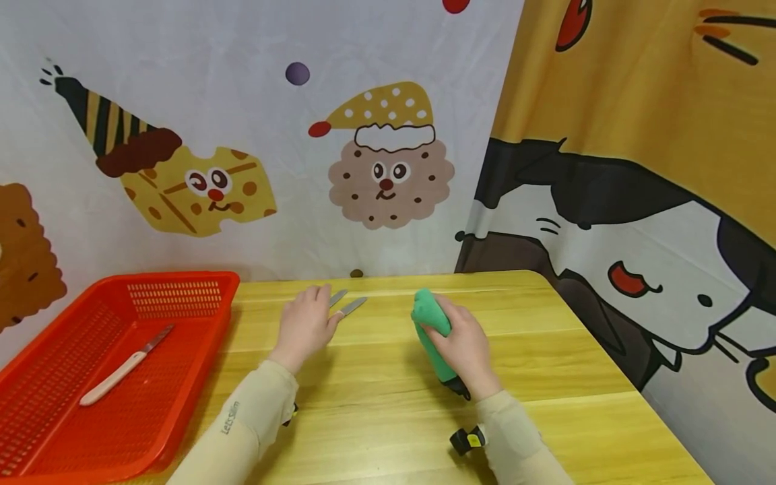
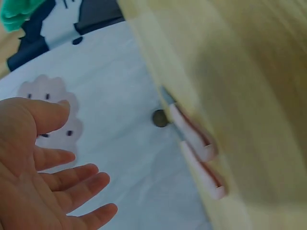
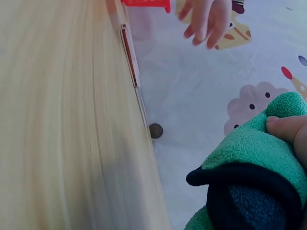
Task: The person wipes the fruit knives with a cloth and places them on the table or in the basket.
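Observation:
My left hand (image 1: 306, 323) hovers over two small knives (image 1: 353, 307) on the wooden table. Its fingers are spread and loosely bent, with nothing in them. In the left wrist view the pale pink handles (image 2: 194, 134) lie side by side, apart from the hand. On the right, my right hand (image 1: 465, 340) grips a folded green cloth (image 1: 438, 353), thumb pressed against it. Close up, the cloth (image 3: 254, 148) has a fuzzy towel texture, a black band and a dark blue patch at its lower end. The rest of that hand is mostly out of the right wrist view.
A red plastic basket (image 1: 182, 397) with perforated sides stands at the left. Inside it lies another pale-handled knife (image 1: 124, 370). The wooden table (image 1: 376, 431) meets a cartoon-printed curtain (image 1: 267, 135) at its far edge, and the curtain continues round the right side.

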`<state>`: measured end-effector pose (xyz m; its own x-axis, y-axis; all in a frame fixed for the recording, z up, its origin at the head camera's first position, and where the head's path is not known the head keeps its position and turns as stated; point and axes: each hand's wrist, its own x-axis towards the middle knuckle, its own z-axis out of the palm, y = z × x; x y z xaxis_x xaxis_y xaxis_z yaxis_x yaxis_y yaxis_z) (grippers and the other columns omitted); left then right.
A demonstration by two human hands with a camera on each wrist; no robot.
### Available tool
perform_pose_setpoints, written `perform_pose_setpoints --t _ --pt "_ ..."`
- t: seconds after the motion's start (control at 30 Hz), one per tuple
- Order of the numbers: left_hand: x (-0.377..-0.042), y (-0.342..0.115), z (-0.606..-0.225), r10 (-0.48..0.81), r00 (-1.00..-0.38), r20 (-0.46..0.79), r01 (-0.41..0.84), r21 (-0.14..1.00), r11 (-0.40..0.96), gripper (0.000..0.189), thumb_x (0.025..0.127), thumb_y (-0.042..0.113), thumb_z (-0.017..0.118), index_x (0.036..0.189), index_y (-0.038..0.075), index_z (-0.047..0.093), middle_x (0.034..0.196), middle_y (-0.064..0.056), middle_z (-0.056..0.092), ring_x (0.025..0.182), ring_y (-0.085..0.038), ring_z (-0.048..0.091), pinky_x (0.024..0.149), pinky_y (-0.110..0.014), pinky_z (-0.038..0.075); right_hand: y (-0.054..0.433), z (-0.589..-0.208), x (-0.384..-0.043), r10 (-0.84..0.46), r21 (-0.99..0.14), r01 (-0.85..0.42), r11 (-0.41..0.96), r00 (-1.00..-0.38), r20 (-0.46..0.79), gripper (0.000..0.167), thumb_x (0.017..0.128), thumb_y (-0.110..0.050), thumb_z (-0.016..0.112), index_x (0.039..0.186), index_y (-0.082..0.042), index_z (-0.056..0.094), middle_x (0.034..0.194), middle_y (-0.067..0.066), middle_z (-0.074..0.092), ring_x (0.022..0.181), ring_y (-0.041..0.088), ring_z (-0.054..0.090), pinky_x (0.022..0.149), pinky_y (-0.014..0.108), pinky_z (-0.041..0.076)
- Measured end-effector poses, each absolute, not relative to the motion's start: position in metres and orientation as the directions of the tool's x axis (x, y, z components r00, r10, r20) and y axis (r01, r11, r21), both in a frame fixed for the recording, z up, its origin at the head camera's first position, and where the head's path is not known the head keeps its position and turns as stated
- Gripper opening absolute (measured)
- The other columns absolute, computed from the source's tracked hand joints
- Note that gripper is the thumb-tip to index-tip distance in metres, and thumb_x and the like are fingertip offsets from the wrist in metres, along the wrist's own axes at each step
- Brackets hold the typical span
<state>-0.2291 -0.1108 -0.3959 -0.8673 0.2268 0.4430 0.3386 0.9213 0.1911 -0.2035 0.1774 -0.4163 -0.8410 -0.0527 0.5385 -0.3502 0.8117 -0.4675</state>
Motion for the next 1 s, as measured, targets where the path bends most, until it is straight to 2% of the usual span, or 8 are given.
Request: perform_pose_setpoints --t 0.17,0.37,0.6,1.0 --pt "-0.243 -0.106 -0.408 0.208 -0.909 0.36 0.3 0.223 0.928 0.045 0.092 0.029 0.072 0.121 -0.003 0.057 0.112 -0.022 0.061 0.097 -0.037 0.061 0.075 -0.054 0.052 0.172 -0.418 -0.203 -0.067 -0.448 -0.364 0.817 -0.831 0.552 0.058 0.084 -0.026 0.081 0.137 -0.019 0.059 0.113 0.017 0.066 0.097 0.037 0.064 0.076 0.055 0.052" --pt "-0.259 -0.104 -0.419 0.193 -0.94 0.282 0.267 0.254 0.93 0.045 0.09 0.029 0.074 0.118 -0.002 0.059 0.111 -0.022 0.061 0.095 -0.038 0.062 0.074 -0.055 0.053 0.167 -0.421 -0.202 -0.097 -0.435 -0.381 0.816 -0.832 0.546 0.058 0.084 -0.027 0.081 0.137 -0.019 0.059 0.112 0.016 0.066 0.095 0.037 0.065 0.076 0.055 0.053" --pt "-0.272 -0.102 -0.427 0.186 -0.964 0.188 0.233 0.272 0.934 0.05 0.088 0.03 0.077 0.118 -0.005 0.06 0.109 -0.023 0.061 0.092 -0.037 0.062 0.071 -0.052 0.055 0.164 -0.424 -0.202 -0.099 -0.439 -0.385 0.812 -0.831 0.547 0.057 0.084 -0.027 0.082 0.136 -0.02 0.06 0.107 0.015 0.067 0.091 0.035 0.065 0.074 0.054 0.053" --pt "-0.285 -0.101 -0.44 0.151 -0.988 0.033 0.154 0.299 0.942 0.046 0.085 0.026 0.079 0.119 0.0 0.064 0.102 -0.017 0.062 0.088 -0.033 0.062 0.068 -0.05 0.055 0.166 -0.424 -0.202 -0.095 -0.441 -0.385 0.811 -0.83 0.549 0.058 0.083 -0.026 0.082 0.136 -0.019 0.06 0.107 0.015 0.067 0.092 0.034 0.065 0.075 0.053 0.053"
